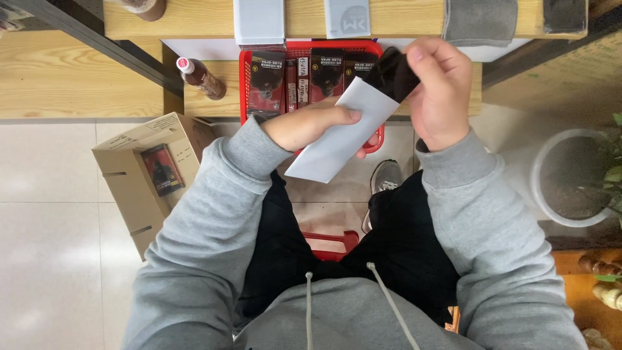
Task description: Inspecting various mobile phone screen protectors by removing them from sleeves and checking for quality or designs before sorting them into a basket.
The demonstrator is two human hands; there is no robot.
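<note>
My left hand (pixel 311 125) grips a white paper envelope (pixel 337 136) along its upper edge, holding it tilted in front of me. My right hand (pixel 439 87) pinches a dark folded fabric piece (pixel 392 74) at the envelope's open top end, where the fabric enters the envelope. Behind both hands a red plastic basket (pixel 372 48) on a wooden bench holds several dark flat packets (pixel 327 74) standing upright.
An open cardboard box (pixel 133 172) with one dark packet inside stands on the tiled floor at left. A brown bottle with a white cap (pixel 202 78) lies on the bench. Grey folded cloths (pixel 479 19) rest on the upper shelf. A white plant pot (pixel 570 178) stands at right.
</note>
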